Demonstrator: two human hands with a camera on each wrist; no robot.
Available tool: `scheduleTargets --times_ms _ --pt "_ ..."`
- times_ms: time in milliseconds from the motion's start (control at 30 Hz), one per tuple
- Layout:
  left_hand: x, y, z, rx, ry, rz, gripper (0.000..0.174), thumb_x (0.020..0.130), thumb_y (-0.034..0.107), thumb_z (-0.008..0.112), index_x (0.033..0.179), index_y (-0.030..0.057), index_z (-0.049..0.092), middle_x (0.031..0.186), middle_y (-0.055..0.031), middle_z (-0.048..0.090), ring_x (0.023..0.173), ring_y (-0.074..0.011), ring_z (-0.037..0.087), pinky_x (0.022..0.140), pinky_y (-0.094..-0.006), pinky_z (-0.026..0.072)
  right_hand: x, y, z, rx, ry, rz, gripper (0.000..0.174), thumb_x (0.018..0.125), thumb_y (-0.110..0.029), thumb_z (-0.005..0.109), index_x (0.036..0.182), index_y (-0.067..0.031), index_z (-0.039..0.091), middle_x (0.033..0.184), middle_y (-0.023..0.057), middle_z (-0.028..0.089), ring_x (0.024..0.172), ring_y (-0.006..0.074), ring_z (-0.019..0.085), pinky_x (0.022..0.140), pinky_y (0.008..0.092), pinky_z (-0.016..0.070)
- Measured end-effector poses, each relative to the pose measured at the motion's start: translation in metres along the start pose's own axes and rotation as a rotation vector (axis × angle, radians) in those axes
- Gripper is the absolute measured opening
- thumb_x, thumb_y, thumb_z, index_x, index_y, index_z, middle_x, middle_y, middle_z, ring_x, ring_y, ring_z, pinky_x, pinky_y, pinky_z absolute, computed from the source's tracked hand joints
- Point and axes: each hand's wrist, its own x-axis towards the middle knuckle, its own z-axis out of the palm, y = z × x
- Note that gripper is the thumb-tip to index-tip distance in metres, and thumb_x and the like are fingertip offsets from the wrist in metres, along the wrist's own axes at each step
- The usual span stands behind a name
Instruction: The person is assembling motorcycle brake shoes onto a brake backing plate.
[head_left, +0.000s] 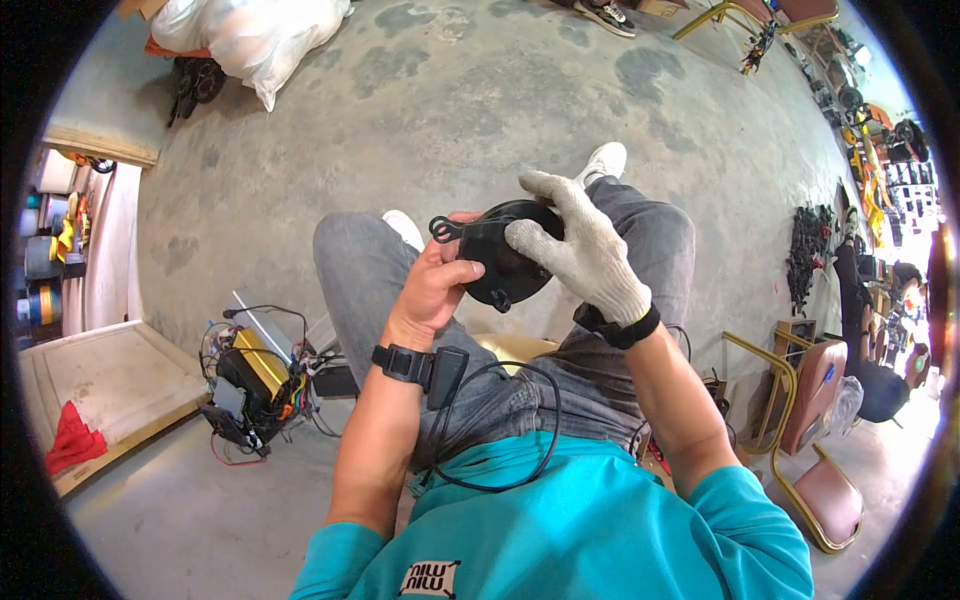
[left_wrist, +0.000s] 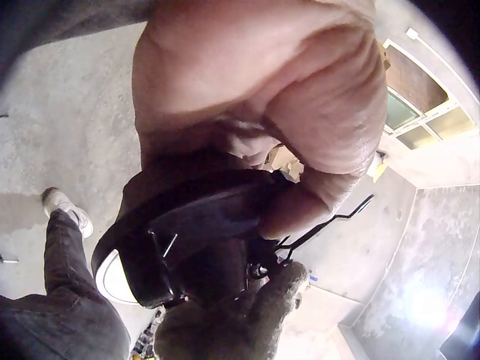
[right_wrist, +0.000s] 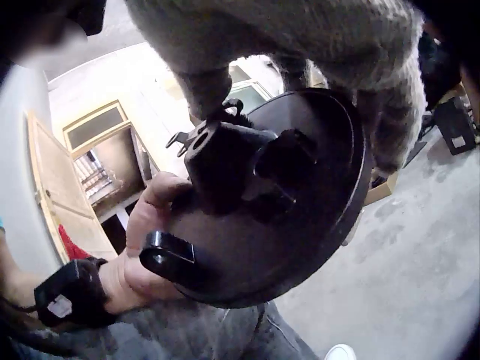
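A black round dish-shaped part point(head_left: 492, 275) is held up over the lap between both hands. My bare left hand point(head_left: 433, 287) grips its left side, thumb on the upper face and the other fingers mostly hidden beneath. On the right, my right hand point(head_left: 590, 248), in a whitish knitted glove, holds the far rim. The right wrist view shows the gloved thumb at a raised block point(right_wrist: 217, 161) and the other fingers around the rim. A small black tab point(right_wrist: 166, 256) stands near the edge. Beside the left fingers, a looped black bracket point(head_left: 444, 229) sticks out.
Wired electronics with a gold-coloured box point(head_left: 262, 362) lie on the floor at left, near a wooden panel with a red cloth point(head_left: 75, 438). Folding chairs point(head_left: 815, 400) stand at right. White sacks point(head_left: 260, 40) sit at the back. A black cable point(head_left: 545, 400) loops across the lap.
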Motion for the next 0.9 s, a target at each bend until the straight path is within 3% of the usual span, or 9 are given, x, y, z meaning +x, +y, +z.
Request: scheduleTargets --times_ms 100,333,433,500,533,633,900 --pt "-0.003 0.003 0.002 -0.008 -0.017 -0.01 0.063 0.078 -0.007 0.058 0.139 -0.0002 0.047 0.129 -0.0115 0.064 0.121 -0.0234 0.061 0.108 -0.0379 0.046 0.002 -0.009 -0.008 0.083 -0.169 0.132 0.055 0.089 -0.033 0.076 0.133 -0.005 0.06 0.126 0.0181 0.065 0.116 0.0285 0.066 0.099 0.0382 0.0519" --pt "-0.006 0.002 0.001 0.0 -0.006 -0.007 0.059 0.079 -0.007 0.059 0.137 -0.0003 0.051 0.131 -0.0115 0.063 0.121 -0.0219 0.061 0.106 -0.0364 0.0464 0.001 0.006 -0.004 0.141 -0.207 0.061 0.057 0.092 -0.035 0.073 0.137 -0.005 0.058 0.125 0.0154 0.068 0.118 0.0252 0.065 0.101 0.037 0.0502" --pt "-0.004 0.002 -0.002 0.005 -0.007 -0.051 0.051 0.086 -0.003 0.06 0.137 0.0008 0.053 0.129 -0.0111 0.064 0.12 -0.021 0.061 0.106 -0.0351 0.0462 0.0 0.01 -0.005 0.23 -0.26 0.062 0.056 0.092 -0.035 0.073 0.137 -0.0053 0.059 0.122 0.0143 0.069 0.118 0.0228 0.065 0.101 0.036 0.0493" --pt "-0.002 0.001 0.004 -0.032 0.016 -0.119 0.042 0.097 0.009 0.063 0.138 0.0025 0.052 0.128 -0.0095 0.063 0.121 -0.0191 0.059 0.106 -0.0332 0.0448 0.0 0.017 -0.002 0.383 -0.284 0.221 0.055 0.092 -0.036 0.073 0.134 -0.0026 0.06 0.119 0.0132 0.069 0.114 0.0207 0.064 0.1 0.0348 0.0492" --pt "-0.001 0.0 0.009 -0.03 0.016 -0.117 0.042 0.097 0.009 0.063 0.138 0.0025 0.052 0.128 -0.0095 0.063 0.121 -0.0191 0.059 0.106 -0.0332 0.0448 -0.001 0.018 -0.002 0.384 -0.284 0.219 0.055 0.092 -0.036 0.073 0.134 -0.0026 0.06 0.119 0.0132 0.069 0.114 0.0207 0.064 0.1 0.0348 0.0492" --pt "0.001 -0.004 0.018 0.203 0.099 0.016 0.046 0.103 0.027 0.064 0.141 0.005 0.051 0.128 -0.0059 0.059 0.119 -0.0142 0.055 0.105 -0.0309 0.0431 -0.004 0.023 0.004 0.543 -0.216 0.289 0.057 0.092 -0.04 0.073 0.128 0.0028 0.062 0.114 0.0107 0.067 0.106 0.018 0.062 0.096 0.0332 0.0489" --pt "0.0 -0.001 0.024 0.296 0.181 0.131 0.029 0.1 0.019 0.069 0.123 0.0026 0.065 0.11 -0.0024 0.067 0.104 -0.0112 0.06 0.097 -0.0279 0.047 -0.012 0.037 0.017 0.638 -0.224 0.337 0.056 0.093 -0.04 0.07 0.128 0.0031 0.062 0.113 0.01 0.066 0.105 0.0172 0.062 0.095 0.0325 0.0489"
